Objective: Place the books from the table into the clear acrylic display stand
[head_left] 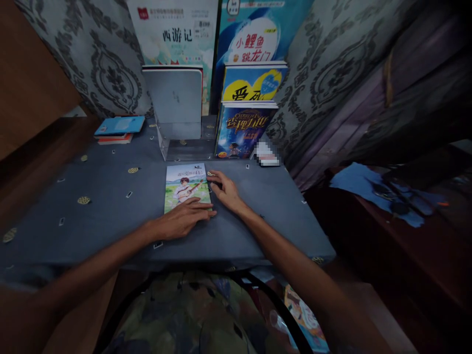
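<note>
Nearest, below the front edge of the bench (110,211), one colourful printed item (304,314) shows at the right. On the bench, two bare hands meet one thin book (185,186) whose cover shows a guitar player; it lies flat near the middle. The left hand (184,216) lies across its lower part, fingers extended and gripping nothing. The right hand (225,191) is at its right edge, fingers loosely bent and parted, holding nothing; whether they touch the edge I cannot tell.

Just beyond stands one clear stand (191,151) with five covers visible. Three are in the right column: one dark blue book (239,135), one yellow-and-blue book (252,84) behind it, one teal book (254,39) rearmost. Two are on the left: one pale grey book (179,98) before one large white-and-green book (177,29). Farther left, one light blue book (120,126) tops a small pile, its count unclear.
</note>
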